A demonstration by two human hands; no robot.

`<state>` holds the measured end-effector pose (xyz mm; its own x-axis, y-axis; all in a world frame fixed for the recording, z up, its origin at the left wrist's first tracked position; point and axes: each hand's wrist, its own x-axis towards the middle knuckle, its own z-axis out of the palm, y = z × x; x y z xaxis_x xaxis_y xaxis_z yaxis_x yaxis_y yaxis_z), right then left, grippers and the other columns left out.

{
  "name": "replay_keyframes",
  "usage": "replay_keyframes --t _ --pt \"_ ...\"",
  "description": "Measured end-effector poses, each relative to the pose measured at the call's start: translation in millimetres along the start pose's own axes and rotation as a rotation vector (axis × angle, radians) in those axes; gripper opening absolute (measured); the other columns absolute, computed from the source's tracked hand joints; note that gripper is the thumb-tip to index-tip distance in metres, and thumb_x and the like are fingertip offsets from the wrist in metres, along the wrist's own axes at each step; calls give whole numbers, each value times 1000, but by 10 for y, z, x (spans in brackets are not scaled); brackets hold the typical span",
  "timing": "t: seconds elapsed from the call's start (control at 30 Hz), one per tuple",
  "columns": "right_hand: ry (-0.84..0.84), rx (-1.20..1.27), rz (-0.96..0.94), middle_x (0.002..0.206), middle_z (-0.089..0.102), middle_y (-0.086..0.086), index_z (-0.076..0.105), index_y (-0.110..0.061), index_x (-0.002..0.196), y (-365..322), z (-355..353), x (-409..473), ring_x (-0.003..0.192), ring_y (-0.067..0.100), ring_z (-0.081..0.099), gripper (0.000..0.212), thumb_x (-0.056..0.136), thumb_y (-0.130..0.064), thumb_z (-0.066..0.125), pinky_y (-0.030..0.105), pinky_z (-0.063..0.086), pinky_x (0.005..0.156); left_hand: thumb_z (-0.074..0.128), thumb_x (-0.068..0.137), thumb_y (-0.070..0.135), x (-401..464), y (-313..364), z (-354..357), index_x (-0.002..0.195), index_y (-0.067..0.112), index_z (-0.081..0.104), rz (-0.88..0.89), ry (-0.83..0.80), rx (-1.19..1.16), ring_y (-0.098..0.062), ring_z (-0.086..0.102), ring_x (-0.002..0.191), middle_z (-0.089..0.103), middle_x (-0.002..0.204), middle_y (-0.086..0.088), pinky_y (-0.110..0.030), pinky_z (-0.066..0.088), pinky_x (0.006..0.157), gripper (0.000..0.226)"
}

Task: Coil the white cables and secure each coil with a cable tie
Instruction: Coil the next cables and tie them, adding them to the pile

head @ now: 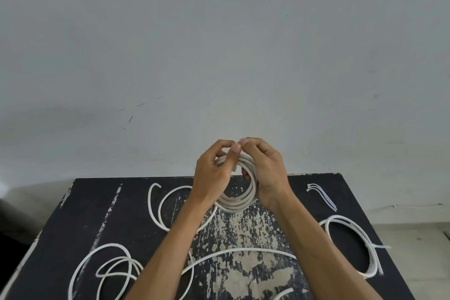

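Hands (239,173) around white cable coil (237,201)

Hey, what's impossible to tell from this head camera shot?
- Any tie on the held coil: hidden by the left hand and right hand.
- Spare cable ties: too small to count.
- Loose cable, bottom left: cut off by the frame edge.

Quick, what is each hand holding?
Left hand: grips the coiled white cable.
Right hand: grips the same coil.
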<state>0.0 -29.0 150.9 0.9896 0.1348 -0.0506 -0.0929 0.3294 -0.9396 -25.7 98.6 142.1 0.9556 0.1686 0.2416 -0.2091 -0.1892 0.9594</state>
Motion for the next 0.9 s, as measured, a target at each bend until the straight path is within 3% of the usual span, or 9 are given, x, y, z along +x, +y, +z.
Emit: replay_keyframes --t 0.17,0.3,0.43,0.53,0.6,0.7,0.77,0.9 --pt "48 13 82 80 73 9 78 -12 87 54 16 6 63 19 68 9 92 -18 73 32 59 59 67 93 51 33 -109 -36 92 38 76 -126 -31 -76 -15 55 70 48 60 11 -28 47 83 16" --pt "114 -36 150 88 78 13 80 -12 82 84 19 35 73 27 72 9 88 -16 76 47 63 76 69 94 44 -7 -188 -28 90 33 76 -167 -40 -146 -10 50 61 56 62 -1 -28 45 68 14" --pt "128 -113 177 78 77 12 80 -11 83 98 13 70 66 27 72 7 86 -17 78 42 65 67 70 94 37 -22 -236 -44 87 30 77 -203 -37 -147 -4 45 51 58 71 -12 -24 35 57 12" --pt "163 -191 184 72 76 2 80 -12 81 84 -31 152 70 22 69 11 86 -22 80 39 63 68 70 92 33 -74 -288 -53 82 27 76 -209 -64 -174 -5 49 55 60 68 -6 -24 37 61 14" --pt "181 -217 199 76 74 1 79 -9 82 68 -88 219 75 18 66 13 86 -22 80 29 59 58 70 92 32 -117 -332 -50 81 25 77 -216 -78 -183 -10 51 61 62 66 -1 -23 38 62 14" --pt "184 -232 216 79 73 6 78 -4 87 98 -99 263 77 15 66 16 87 -20 78 20 51 50 72 86 33 -130 -347 -25 78 23 77 -219 -70 -188 -23 56 73 64 67 -3 -35 51 77 13" --pt "208 -187 212 72 73 2 77 -1 86 123 -60 288 68 9 67 15 88 -16 77 17 49 47 71 83 33 -120 -326 -1 75 23 76 -223 -56 -192 -25 60 76 65 69 -6 -45 52 91 13" --pt "275 -131 189 58 69 -4 74 0 79 167 -16 332 49 -2 62 13 88 -9 75 13 45 45 72 80 31 -111 -317 33 74 23 77 -237 -27 -202 -23 63 77 66 69 -6 -48 50 94 12"
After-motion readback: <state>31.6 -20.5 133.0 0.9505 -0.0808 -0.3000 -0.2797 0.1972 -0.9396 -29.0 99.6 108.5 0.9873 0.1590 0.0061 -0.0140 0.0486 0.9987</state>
